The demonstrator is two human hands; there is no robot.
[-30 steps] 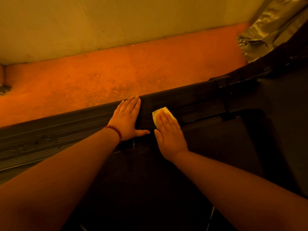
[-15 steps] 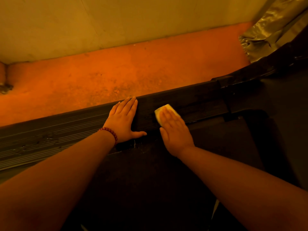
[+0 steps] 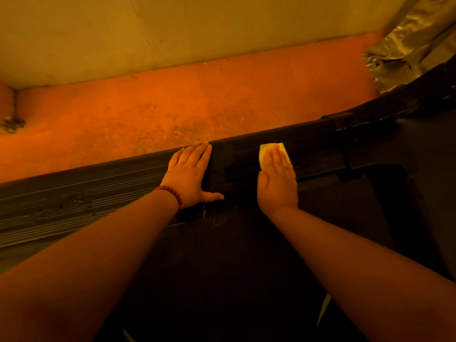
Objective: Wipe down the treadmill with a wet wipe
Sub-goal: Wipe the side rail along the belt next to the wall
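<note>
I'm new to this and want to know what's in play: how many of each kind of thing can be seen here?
Hands: 2, left hand flat on the rail, right hand pressing the wipe
Wipe: 1
Treadmill: 1
Bracelet: 1, on the left wrist
Total: 5

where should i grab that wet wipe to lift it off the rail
Pinch the wet wipe by its far edge, the strip showing past the fingertips of the right hand, coming from above on the wall side. It lies flat on the ribbed side rail with the rest pinned under straight fingers, so only that edge is free.
</note>
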